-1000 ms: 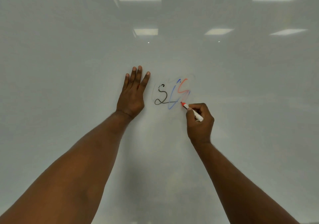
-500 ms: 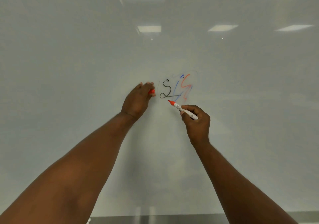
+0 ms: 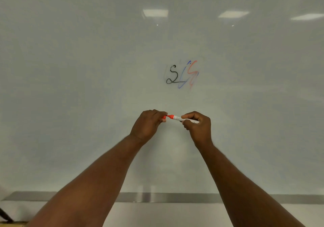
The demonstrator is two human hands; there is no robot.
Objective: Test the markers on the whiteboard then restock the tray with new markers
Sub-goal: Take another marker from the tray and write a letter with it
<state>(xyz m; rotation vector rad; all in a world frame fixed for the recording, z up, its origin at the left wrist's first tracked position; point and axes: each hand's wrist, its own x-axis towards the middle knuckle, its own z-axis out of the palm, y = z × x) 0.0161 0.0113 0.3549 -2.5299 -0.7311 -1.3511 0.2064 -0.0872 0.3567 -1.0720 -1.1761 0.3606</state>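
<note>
A large whiteboard (image 3: 87, 86) fills the view. Black, blue and red test squiggles (image 3: 182, 75) sit near its middle. Below them, my right hand (image 3: 199, 127) grips a white-barrelled red marker (image 3: 177, 117), tip pointing left. My left hand (image 3: 149, 124) is closed on the marker's red cap (image 3: 164, 117), which meets the tip. Both hands are held in front of the board, under the squiggles.
A long metal marker tray (image 3: 166, 197) runs along the board's bottom edge, with no markers visible on the parts that show between my forearms. A dark object (image 3: 5, 215) pokes in at the lower left corner.
My right hand has lifted the marker off the board and come down. My left hand left the board, closed on the cap and met the marker tip. The view tilted down, revealing the tray.
</note>
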